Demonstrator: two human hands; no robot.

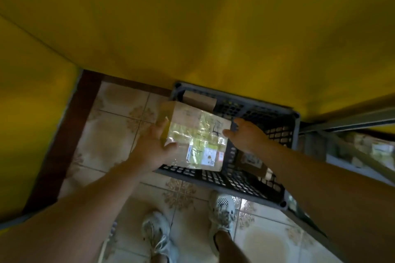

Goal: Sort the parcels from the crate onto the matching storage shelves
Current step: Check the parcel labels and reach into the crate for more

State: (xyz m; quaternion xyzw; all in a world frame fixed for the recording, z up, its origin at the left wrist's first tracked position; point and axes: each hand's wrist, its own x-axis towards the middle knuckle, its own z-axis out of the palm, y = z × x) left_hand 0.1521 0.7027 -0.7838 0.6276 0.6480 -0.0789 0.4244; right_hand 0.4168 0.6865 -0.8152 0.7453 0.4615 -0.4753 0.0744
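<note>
A person stands over a dark grey lattice-sided plastic crate (245, 184) that sits on pale patterned floor tiles (119, 134), its far side close against a yellow wall (192, 17). Both hands hold a large brown cardboard parcel (198, 134), glossy with clear tape and carrying several small printed labels along its near edge. The parcel is over the left half of the crate, and its left part reaches out past the crate's left rim. Whether its underside touches anything in the crate cannot be told. The left hand (155, 144) grips the parcel's left edge, with the thumb laid across the top face and the fingers curled down over the side. The right hand (245, 134) clamps the right edge, its thumb on the top face and its fingers wrapped round the far right corner. Inside the crate, a smaller plain brown cardboard box (198, 100) lies in the far left corner, partly hidden behind the parcel. Another brown box with a pale label (252, 161) lies on the right side, under the right forearm. Just right of the crate stands a grey metal shelf frame (346, 120), with blurred packages (380, 147) on a shelf at the far right. A dark brown skirting strip (70, 134) runs along the foot of the left wall. Nearest the camera, two feet in white mesh trainers stand on the tiles, the left shoe (156, 232) further back and the right shoe (222, 209) with its toe close to the crate's near rim.
</note>
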